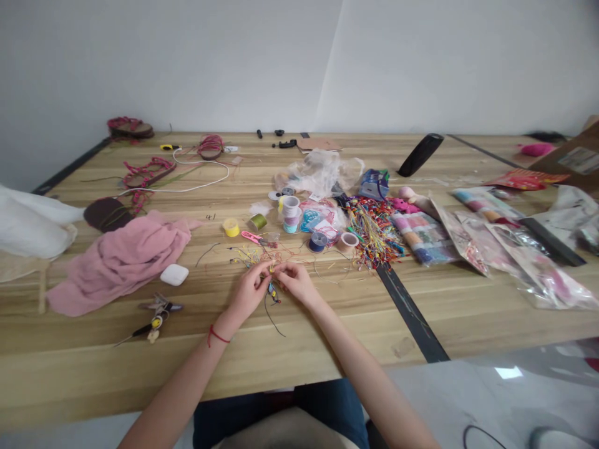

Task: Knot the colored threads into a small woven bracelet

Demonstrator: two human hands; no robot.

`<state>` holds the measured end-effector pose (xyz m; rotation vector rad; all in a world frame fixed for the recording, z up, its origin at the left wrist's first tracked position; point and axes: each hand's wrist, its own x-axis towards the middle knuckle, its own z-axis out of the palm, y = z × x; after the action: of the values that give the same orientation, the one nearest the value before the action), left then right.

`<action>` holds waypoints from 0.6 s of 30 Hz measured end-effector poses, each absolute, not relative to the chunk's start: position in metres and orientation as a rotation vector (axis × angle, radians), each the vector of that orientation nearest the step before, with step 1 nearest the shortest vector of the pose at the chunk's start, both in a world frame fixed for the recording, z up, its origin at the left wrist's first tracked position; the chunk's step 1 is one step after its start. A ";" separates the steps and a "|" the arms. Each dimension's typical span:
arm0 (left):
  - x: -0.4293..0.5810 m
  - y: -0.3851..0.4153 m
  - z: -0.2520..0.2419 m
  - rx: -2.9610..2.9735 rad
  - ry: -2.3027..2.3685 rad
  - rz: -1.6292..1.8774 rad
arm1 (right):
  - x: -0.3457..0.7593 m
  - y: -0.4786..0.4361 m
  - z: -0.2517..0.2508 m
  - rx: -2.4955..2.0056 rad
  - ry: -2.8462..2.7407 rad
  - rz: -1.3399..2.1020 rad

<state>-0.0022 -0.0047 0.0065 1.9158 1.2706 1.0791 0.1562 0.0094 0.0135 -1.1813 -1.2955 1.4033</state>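
My left hand [250, 290] and my right hand [294, 280] meet over the wooden table [299, 337], their fingertips pinching thin coloured threads [272, 269] together. Just below the fingers hangs a small knotted piece of blue and yellow cord [273, 292]. A thin black cord [270, 315] trails from it onto the wood. A loose tangle of yellow and red threads [248, 255] lies just beyond my left hand. A red string bracelet [218, 337] circles my left wrist.
Nearby are pink scissors [251, 237], several thread spools [290, 215], a multicoloured thread bundle [374, 234], a white earbud case [174, 274], pink cloth [121, 265], a small tool cluster [154, 321], and bead packets [486, 240]. A dark seam [412, 315] crosses the table.
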 end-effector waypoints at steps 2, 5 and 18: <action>-0.002 -0.005 0.007 1.915 1.267 1.083 | 0.156 0.010 0.011 -1.180 -1.301 1.393; -0.002 -0.004 0.006 1.919 1.284 1.085 | 0.156 0.011 0.007 -1.169 -1.309 1.378; -0.002 -0.005 0.008 1.913 1.295 1.073 | 0.155 0.010 0.011 -1.133 -1.322 1.408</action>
<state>-0.0015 -0.0052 0.0078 1.9131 1.2950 1.0734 0.1551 0.0102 0.0111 -1.1330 -1.3217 1.4085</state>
